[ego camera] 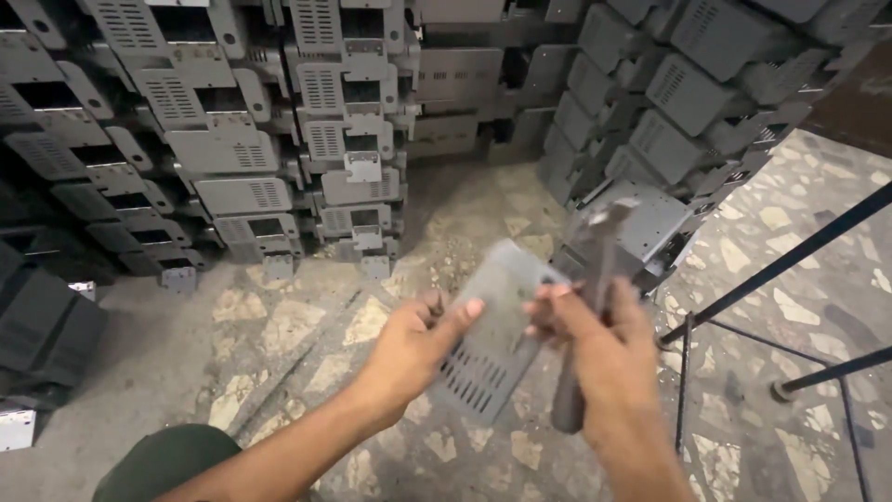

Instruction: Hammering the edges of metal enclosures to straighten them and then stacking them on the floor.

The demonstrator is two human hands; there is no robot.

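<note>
Our left hand (413, 349) grips the grey metal plate (492, 330) by its edge; our right hand (604, 349) clamps a hammer (585, 316), bare floor (307, 316) below.

No packages, labels, signs or screens show anywhere in this view

Grey sheet-metal cover plate (492, 330) – flat, with rows of vent slots near its lower end – held up off the floor at a tilt, a bit motion-blurred. Crossing its right edge is a dark-handled hammer (587, 307), standing roughly upright, head on top.
</note>
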